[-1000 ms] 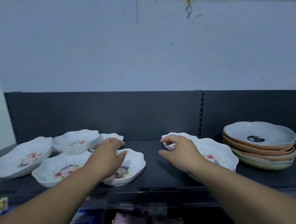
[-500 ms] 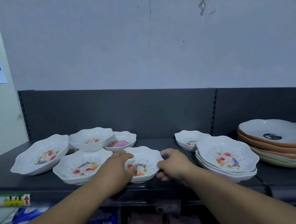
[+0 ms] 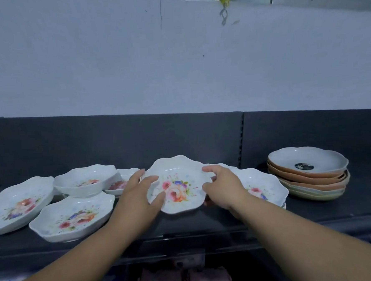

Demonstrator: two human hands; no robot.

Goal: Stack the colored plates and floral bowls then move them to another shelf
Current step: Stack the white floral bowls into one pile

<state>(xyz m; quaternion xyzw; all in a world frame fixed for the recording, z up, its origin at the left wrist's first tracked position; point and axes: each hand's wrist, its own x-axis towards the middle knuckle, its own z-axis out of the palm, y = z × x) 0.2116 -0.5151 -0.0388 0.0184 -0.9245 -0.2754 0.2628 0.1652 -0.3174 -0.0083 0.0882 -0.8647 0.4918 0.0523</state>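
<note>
While your left hand (image 3: 140, 193) and right hand (image 3: 223, 187) each pinch an opposite rim of the floral bowl (image 3: 176, 184), tipped up at the middle of the shelf (image 3: 228, 216), level it, carry it right, and seat it squarely on the floral stack (image 3: 267, 185) just left of the colored plates (image 3: 308, 172).

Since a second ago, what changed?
Both hands closed in on the middle bowl: the left hand and right hand now grip its rim on either side and have lifted it off the shelf, tilted toward the camera. The other bowls and plate stack stayed put.
</note>
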